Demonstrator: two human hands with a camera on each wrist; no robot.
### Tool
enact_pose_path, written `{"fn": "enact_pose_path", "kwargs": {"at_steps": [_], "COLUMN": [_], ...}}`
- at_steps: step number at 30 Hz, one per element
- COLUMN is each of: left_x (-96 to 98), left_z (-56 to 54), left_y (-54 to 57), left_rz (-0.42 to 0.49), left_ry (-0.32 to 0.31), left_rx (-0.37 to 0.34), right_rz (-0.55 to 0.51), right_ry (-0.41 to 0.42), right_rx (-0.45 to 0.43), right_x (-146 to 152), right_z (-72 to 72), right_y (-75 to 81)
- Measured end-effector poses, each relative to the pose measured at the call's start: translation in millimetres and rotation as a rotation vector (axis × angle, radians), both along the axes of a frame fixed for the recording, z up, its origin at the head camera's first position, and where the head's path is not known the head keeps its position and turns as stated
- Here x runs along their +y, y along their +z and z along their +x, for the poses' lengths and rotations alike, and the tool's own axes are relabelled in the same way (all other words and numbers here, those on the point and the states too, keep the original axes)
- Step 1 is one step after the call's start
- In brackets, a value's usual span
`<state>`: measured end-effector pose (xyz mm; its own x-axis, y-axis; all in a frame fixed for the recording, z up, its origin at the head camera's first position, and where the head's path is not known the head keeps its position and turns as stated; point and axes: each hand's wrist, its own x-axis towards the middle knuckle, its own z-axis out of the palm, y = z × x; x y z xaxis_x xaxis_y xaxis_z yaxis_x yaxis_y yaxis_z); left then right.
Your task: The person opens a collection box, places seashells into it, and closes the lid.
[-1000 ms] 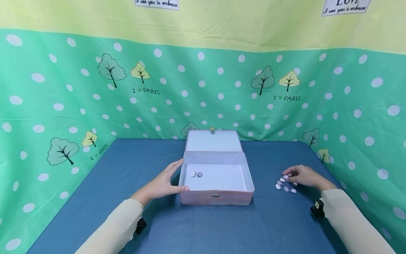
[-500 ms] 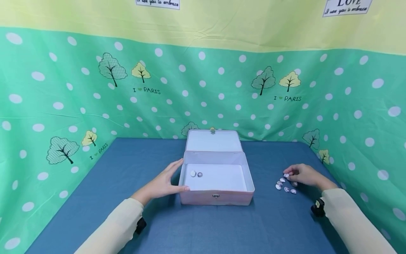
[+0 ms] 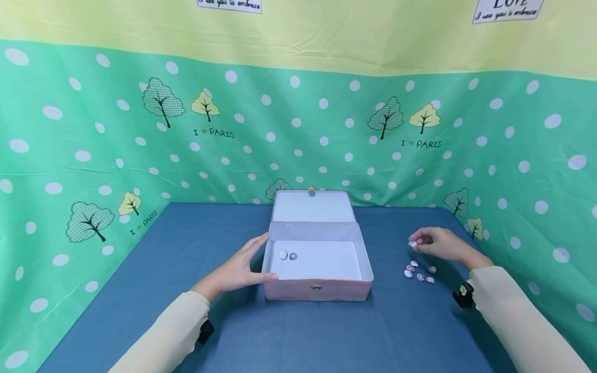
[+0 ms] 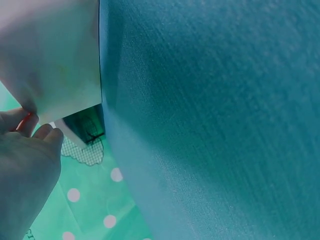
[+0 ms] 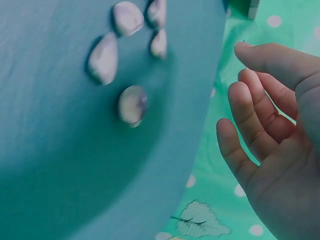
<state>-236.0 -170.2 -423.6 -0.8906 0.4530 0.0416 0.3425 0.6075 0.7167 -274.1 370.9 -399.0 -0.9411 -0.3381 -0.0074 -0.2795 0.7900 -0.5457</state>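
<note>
A pink tin box [image 3: 317,291] with a white interior stands at mid-table, its lid [image 3: 311,206] tipped back. Two small seashells [image 3: 293,256] lie inside, towards the left. My left hand [image 3: 238,269] is spread against the box's left side, thumb across the front corner rim. To the right of the box, my right hand [image 3: 443,244] pinches a pale seashell [image 3: 412,244] between thumb and fingertips, raised above several others. Those purple-white seashells [image 3: 421,277] lie loosely grouped on the cloth. In the right wrist view, the pinched shell is hidden, while a nearby seashell [image 5: 132,106] shows below the hand.
A dark blue cloth [image 3: 298,336] covers the table. Behind it and along both sides hangs a green dotted curtain [image 3: 326,155] with printed trees. The raised lid leans back close to the curtain.
My right hand has picked one shell from the group, then lifted it away from the others and slightly leftward. My left hand stays at the box.
</note>
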Motion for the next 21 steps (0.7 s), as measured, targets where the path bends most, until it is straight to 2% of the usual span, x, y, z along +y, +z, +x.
{"fn": "enact_pose_path", "kwargs": {"at_steps": [10, 21], "left_x": [-0.5, -1.0], "left_z": [-0.5, -0.6], "left_y": [-1.6, -1.1], "left_rz": [-0.006, -0.011], "left_ry": [0.0, 0.002], "left_rx": [0.008, 0.004], "right_rz": [0.006, 0.001], "right_ry": [0.044, 0.149], "right_rx": [0.047, 0.105], "right_x": [-29.2, -73.6], "right_z": [-9.9, -21.4], "right_y": [19.4, 40.1]}}
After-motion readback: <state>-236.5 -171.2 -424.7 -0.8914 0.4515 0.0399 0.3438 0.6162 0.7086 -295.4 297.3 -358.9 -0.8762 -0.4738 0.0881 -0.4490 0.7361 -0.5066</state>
